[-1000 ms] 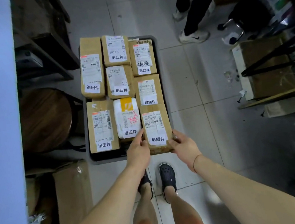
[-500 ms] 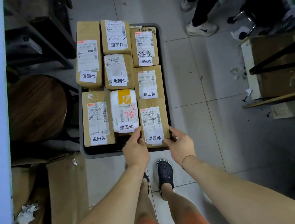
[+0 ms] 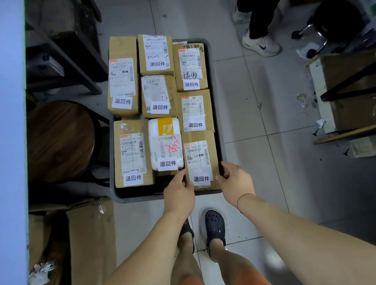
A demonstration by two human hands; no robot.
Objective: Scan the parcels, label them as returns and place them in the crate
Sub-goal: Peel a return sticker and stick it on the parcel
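A grey crate (image 3: pixel 127 195) stands on the tiled floor, filled with several brown cardboard parcels and one white padded parcel (image 3: pixel 165 143), each bearing a white return label. The nearest right parcel (image 3: pixel 200 160) sits in the crate's front right corner. My left hand (image 3: pixel 178 194) grips its left edge and my right hand (image 3: pixel 235 184) grips its right edge, fingers curled over the sides. The bottoms of the parcels are hidden inside the crate.
A round wooden stool (image 3: pixel 60 138) stands left of the crate, beside a pale blue table edge (image 3: pixel 0 168). Cardboard boxes (image 3: pixel 91 252) lie at lower left. Another person's legs and white shoe (image 3: pixel 261 43) are at upper right, with a low wooden bench (image 3: pixel 354 92) to the right.
The parcel between my hands has dropped from hanging over the crate's front rim to sitting inside the front right corner. Both hands stayed on its edges.
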